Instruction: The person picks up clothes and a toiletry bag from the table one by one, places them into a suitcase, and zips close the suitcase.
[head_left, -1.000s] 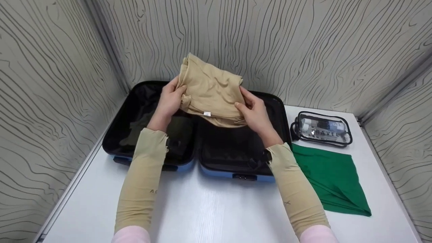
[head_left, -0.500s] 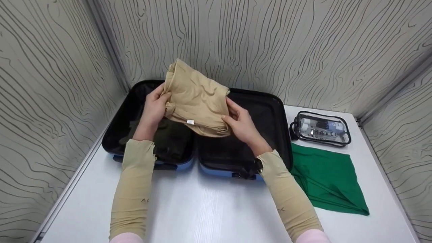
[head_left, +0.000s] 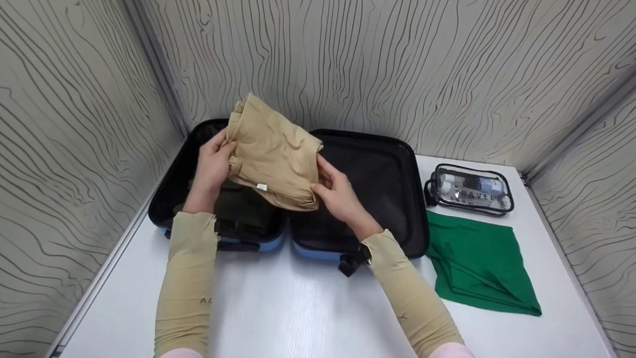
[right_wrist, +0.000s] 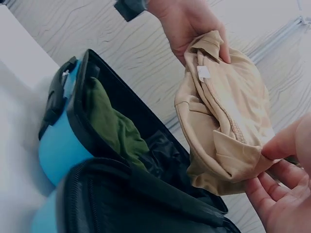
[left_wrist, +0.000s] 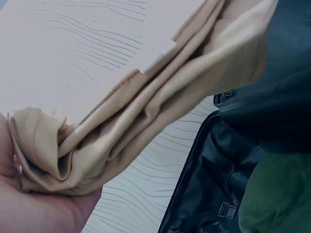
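Cloth moved left, hands gripping edges, open suitcase below

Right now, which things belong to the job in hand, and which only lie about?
Probably in the job:
beige garment, held in both hands
open suitcase beneath it
olive cloth inside the suitcase

Apparently lying about:
green cloth on the table
clear travel pouch

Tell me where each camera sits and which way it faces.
Head: on the head, facing forward and down at the beige cloth above the suitcase; left hand, right hand and sleeves show.
Left wrist: on that wrist, facing along the beige cloth; part of the left hand shows.
Right wrist: on that wrist, facing across the beige cloth and suitcase; both hands show.
Shared: both wrist views show olive fabric inside the suitcase.
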A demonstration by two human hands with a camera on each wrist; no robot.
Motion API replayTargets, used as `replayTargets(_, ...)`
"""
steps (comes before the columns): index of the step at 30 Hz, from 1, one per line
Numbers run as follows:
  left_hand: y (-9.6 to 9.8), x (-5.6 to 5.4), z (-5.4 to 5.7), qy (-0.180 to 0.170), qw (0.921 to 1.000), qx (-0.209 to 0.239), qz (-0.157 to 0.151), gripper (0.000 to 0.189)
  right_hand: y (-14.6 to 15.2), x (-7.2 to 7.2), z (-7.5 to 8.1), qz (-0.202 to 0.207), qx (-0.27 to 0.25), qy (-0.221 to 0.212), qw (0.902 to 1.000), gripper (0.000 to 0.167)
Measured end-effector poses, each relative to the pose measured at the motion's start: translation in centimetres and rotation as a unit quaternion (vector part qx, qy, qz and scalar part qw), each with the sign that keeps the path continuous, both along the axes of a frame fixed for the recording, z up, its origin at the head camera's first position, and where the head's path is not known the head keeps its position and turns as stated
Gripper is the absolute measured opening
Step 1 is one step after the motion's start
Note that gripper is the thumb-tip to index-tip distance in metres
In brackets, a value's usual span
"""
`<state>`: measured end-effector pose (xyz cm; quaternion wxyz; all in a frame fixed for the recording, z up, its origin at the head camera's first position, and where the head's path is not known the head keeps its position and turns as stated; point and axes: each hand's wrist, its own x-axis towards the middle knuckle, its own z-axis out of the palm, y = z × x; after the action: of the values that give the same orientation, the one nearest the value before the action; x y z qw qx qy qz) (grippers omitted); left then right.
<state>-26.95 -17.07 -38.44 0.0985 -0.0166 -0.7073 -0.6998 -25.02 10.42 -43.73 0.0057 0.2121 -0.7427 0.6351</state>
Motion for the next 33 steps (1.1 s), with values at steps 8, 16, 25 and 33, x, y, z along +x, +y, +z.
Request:
replayTargets(8, -1.2, 0.5, 0.2, 0.021, 0.9993, 0.016, 0.026, 0.043, -2.0, 0.3, -0.6, 0.013, -0.021, 0.002, 0.9997, 0.079)
replayTargets(16, -2.6, 0.5, 0.7, 0.014, 0.9991, 0.017, 0.036, 0.043, -4.0, 0.0, -0.1, 0.031, 0.009, 0.004, 0.9995, 0.086)
replayTargets(25, -3.6, 0.3, 0.0, -0.012, 0.9994, -0.001, 0.032, 0.044, -5.6, -0.2, -0.2, 0.025, 0.016, -0.015, 0.9994, 0.072)
replayTargets(33, -3.7, 0.0, -1.8, -0.051, 0.9983, 0.018, 0.023, 0.045, -6.3, 0.4, -1.6, 0.04, 0.054, -0.06, 0.9959, 0.069)
